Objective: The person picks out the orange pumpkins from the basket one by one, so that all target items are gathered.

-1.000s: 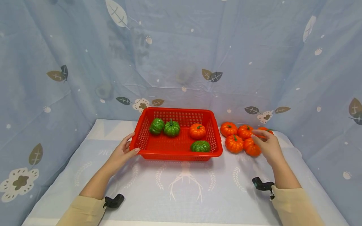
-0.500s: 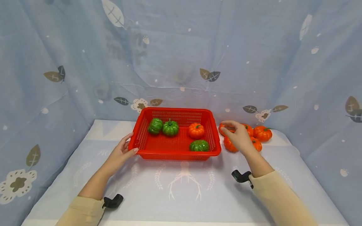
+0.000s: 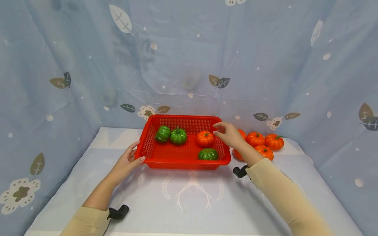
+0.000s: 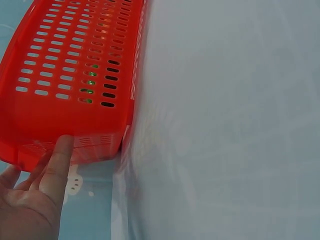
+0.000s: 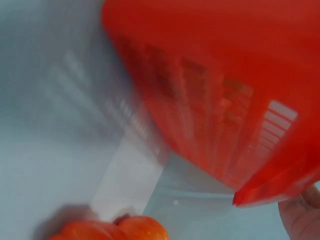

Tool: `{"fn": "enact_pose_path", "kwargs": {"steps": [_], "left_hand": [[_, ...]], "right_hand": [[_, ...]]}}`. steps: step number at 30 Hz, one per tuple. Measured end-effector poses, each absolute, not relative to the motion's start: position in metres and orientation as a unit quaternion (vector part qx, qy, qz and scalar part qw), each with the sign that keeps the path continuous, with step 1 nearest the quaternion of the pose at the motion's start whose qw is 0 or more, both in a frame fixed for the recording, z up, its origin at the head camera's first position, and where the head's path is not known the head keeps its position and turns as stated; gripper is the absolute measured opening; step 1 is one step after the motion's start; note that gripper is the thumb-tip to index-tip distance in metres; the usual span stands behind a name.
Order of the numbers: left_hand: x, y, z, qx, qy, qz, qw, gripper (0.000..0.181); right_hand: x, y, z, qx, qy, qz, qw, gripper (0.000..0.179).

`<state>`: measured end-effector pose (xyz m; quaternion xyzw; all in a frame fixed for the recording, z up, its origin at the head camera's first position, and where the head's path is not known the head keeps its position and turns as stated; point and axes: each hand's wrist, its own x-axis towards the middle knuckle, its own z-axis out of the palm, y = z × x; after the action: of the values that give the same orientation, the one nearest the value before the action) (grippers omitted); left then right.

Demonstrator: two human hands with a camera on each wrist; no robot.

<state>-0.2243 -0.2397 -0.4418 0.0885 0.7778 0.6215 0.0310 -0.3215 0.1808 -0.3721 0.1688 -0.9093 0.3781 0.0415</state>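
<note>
A red plastic basket (image 3: 174, 162) with slotted walls stands mid-table. Inside it are two green toy pumpkins (image 3: 178, 136) at the left, an orange pumpkin (image 3: 205, 139) at the right, and another green pumpkin (image 3: 208, 154) near the front right. My left hand (image 3: 125, 165) touches the basket's left front corner, thumb straight at the rim, other fingers along the side. In the left wrist view, that thumb (image 4: 59, 167) rests against the red wall. Over the basket's right rim is my right hand (image 3: 228, 135), fingers loosely bent, nothing held. Its fingertips are mostly outside the right wrist view.
Several orange pumpkins (image 3: 255, 139) lie on the table right of the basket, some partly behind my right hand and forearm. A blue patterned curtain (image 3: 189, 59) hangs behind and at both sides. The pale tablecloth (image 3: 165, 203) stretches in front.
My right hand has moved left from the orange pumpkins to over the basket's right rim. The left hand stays at the corner. The pumpkins look the same.
</note>
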Motion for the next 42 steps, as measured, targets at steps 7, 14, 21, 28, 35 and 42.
{"fn": "enact_pose_path", "kwargs": {"steps": [7, 14, 21, 28, 35, 42], "left_hand": [[-0.224, -0.242, -0.443, 0.077, 0.787, 0.612, 0.029, 0.082], [-0.225, -0.242, -0.443, 0.080, 0.786, 0.612, 0.030, 0.084], [-0.226, -0.242, -0.445, 0.081, 0.784, 0.615, 0.028, 0.084], [-0.225, -0.241, -0.444, 0.085, 0.782, 0.616, 0.028, 0.082], [-0.224, -0.240, -0.442, 0.078, 0.791, 0.607, 0.026, 0.083], [-0.225, -0.241, -0.443, 0.076, 0.788, 0.610, 0.030, 0.084]], "right_hand": [[-0.344, 0.173, -0.375, 0.226, -0.912, 0.342, -0.016, 0.039], [-0.360, 0.161, -0.373, 0.252, -0.926, 0.276, -0.055, 0.042], [-0.373, 0.151, -0.376, 0.272, -0.940, 0.187, -0.091, 0.046], [-0.372, 0.146, -0.376, 0.271, -0.942, 0.153, -0.129, 0.048], [-0.370, 0.147, -0.378, 0.293, -0.935, 0.157, -0.124, 0.043], [-0.370, 0.147, -0.382, 0.313, -0.924, 0.181, -0.123, 0.039]]}}
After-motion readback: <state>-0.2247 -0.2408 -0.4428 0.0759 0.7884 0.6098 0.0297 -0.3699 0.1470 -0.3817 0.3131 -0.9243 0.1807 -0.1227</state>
